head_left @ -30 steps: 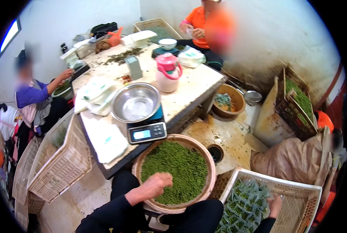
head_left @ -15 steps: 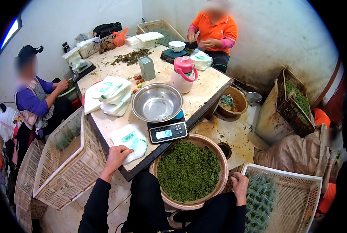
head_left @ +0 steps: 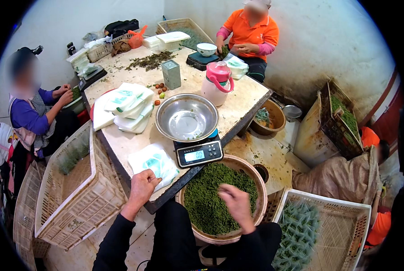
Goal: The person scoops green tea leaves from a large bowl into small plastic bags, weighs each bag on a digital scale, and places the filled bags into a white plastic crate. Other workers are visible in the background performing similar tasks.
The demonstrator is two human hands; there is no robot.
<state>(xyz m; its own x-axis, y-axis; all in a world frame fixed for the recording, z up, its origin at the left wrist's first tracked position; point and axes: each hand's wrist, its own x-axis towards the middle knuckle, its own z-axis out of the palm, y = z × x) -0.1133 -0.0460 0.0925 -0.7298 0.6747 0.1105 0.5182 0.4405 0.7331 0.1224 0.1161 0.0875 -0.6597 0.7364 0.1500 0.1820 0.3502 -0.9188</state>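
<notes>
My left hand point(head_left: 143, 187) is at the table's near edge, thumb and fingers pinched together at the corner of a flat white plastic bag point(head_left: 148, 163) with green print. Over a round basin point(head_left: 261, 198) full of small green peppercorns point(head_left: 206, 201) hangs my right hand point(head_left: 238, 205), its fingers smeared by motion. Behind the bag stands a digital scale point(head_left: 199, 154) carrying a steel bowl point(head_left: 188, 118) with a few green bits in it. A pile of folded plastic bags point(head_left: 129, 106) lies to the left of the bowl.
A crate point(head_left: 346, 205) on my right holds several filled clear bags point(head_left: 297, 230). Another crate point(head_left: 82, 198) is at my left. A pink-lidded jug point(head_left: 217, 88) and a metal tin point(head_left: 171, 74) stand on the table. Two co-workers point(head_left: 251, 34) sit around it; a brown sack point(head_left: 337, 180) lies at right.
My right hand has moved left from the crate's edge to above the peppercorns. My left hand has shifted slightly right and down beside the bag. The view has tilted a little.
</notes>
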